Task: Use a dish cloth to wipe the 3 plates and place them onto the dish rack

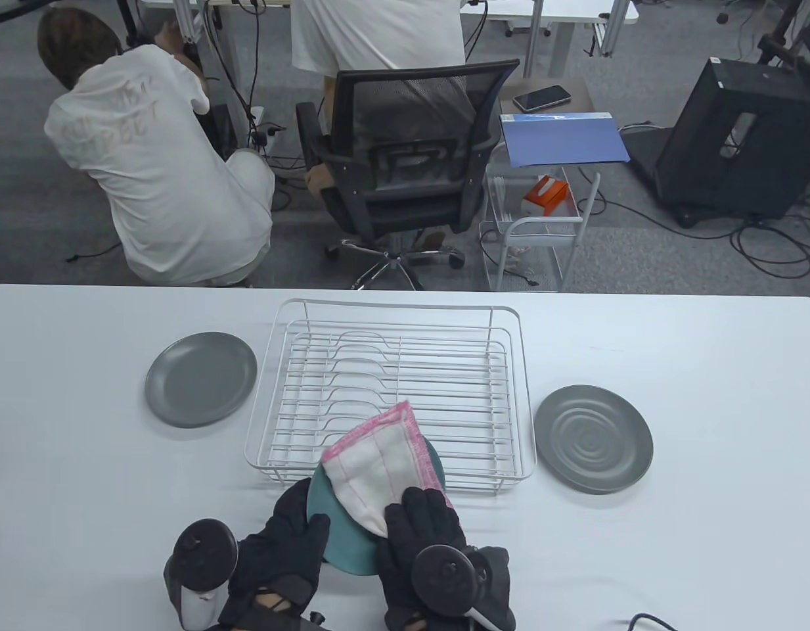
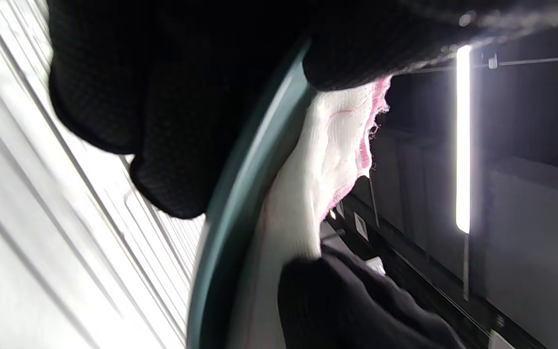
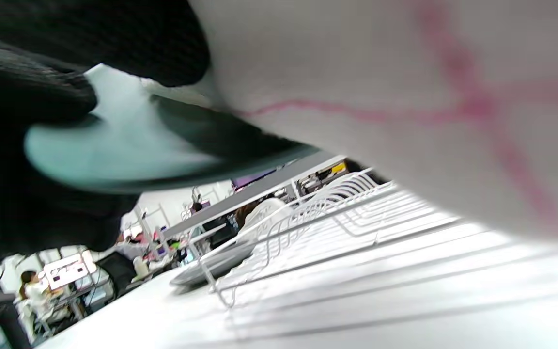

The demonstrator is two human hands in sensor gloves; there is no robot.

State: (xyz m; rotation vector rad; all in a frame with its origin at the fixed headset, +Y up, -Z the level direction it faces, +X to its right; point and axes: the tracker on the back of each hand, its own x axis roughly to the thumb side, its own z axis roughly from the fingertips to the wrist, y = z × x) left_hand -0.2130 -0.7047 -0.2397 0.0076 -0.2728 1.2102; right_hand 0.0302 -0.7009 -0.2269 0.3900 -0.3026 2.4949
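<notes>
A teal plate [image 1: 344, 540] is held tilted above the table's near edge, just in front of the white wire dish rack [image 1: 265, 401]. My left hand [image 1: 306, 519] grips the plate's left rim [image 2: 240, 194], with the thumb on its face. A white dish cloth with pink edging [image 1: 386, 460] is draped over the plate. My right hand [image 1: 421, 509] holds the cloth's near end against the plate, fingers bent over it. Two grey plates lie flat on the table, one [image 1: 201, 378] left of the rack and one [image 1: 594, 439] right of it. The cloth [image 3: 405, 97] fills most of the right wrist view.
The rack [image 3: 308, 213] holds nothing. Beyond the table's far edge stand an office chair [image 1: 405, 164] and a wire cart [image 1: 536, 230], and a person in white [image 1: 161, 177] crouches there. A black cable [image 1: 648, 621] lies at the near right.
</notes>
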